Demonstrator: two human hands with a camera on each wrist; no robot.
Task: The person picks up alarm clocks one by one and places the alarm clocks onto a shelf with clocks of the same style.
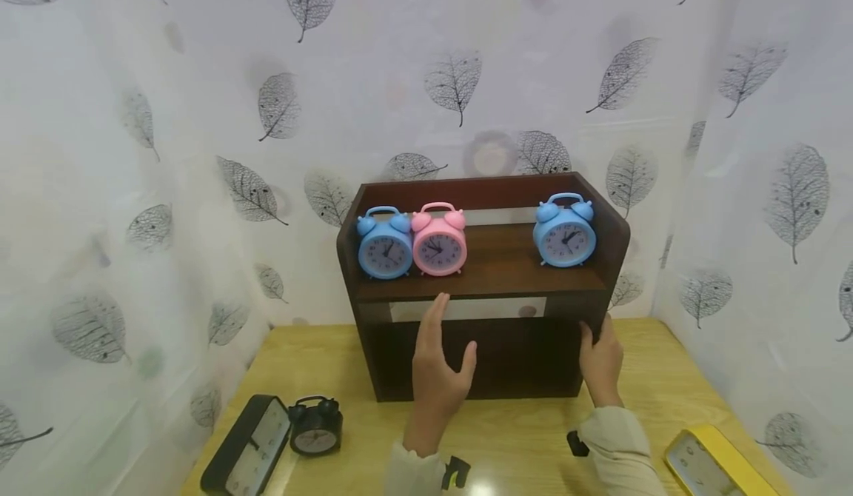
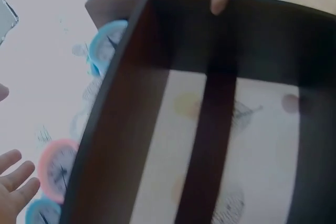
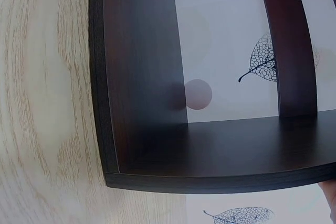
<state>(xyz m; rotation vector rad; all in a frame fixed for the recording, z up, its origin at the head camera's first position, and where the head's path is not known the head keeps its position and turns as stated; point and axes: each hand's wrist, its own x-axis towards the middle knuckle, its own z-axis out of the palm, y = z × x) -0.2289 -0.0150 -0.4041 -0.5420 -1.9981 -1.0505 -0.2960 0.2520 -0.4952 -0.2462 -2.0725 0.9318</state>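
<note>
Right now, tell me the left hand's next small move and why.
Probably bring the left hand to the dark brown shelf's left side panel: that hand holds nothing, the right hand grips the right side panel, and three twin-bell alarm clocks stand on the top tier, so a second grip might steady the shelf.

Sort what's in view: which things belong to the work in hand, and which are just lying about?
Likely part of the work:
shelf, its side gripped by the right hand
left hand, in front of it
pink clock, left blue clock, right blue clock, standing on it

Apparently lying about, on the table:
small black clock
long black box
yellow box, partly out of frame
</note>
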